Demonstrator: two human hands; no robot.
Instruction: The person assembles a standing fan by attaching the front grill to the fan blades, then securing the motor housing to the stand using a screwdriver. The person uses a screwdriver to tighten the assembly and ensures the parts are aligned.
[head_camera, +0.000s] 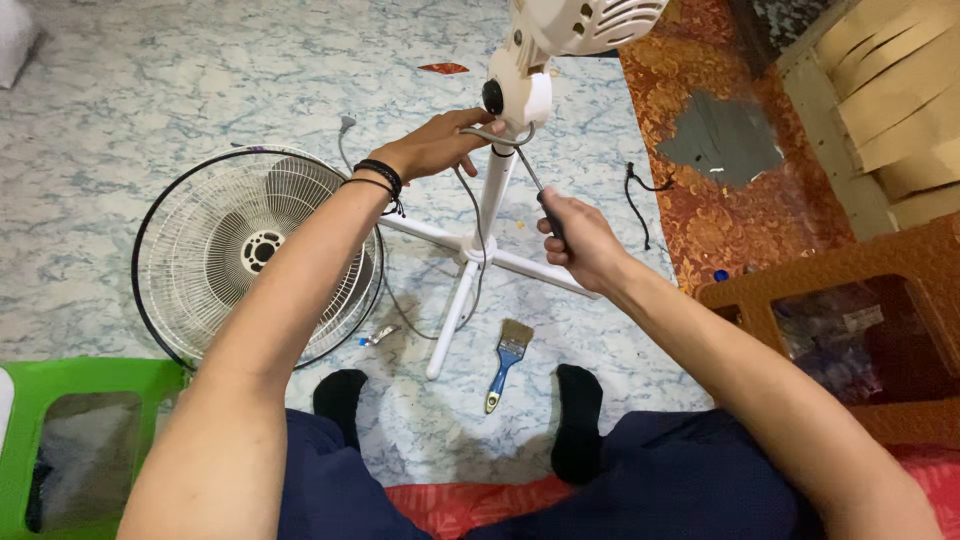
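Fan grille (255, 250) lies left of the fan stand (480, 240) — paintbrush (507, 362) before it, seemingly on the floor.

Fan stand (497, 185) glossy white plastic; grille (255, 250) thin metal wire; floor (200, 80) smooth marbled vinyl; brush (506, 362) w/ blue plastic handle.

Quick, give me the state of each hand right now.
Left hand: closed around the fan neck at the top of the stand pole.
Right hand: shut on a screwdriver, tip up at the neck.
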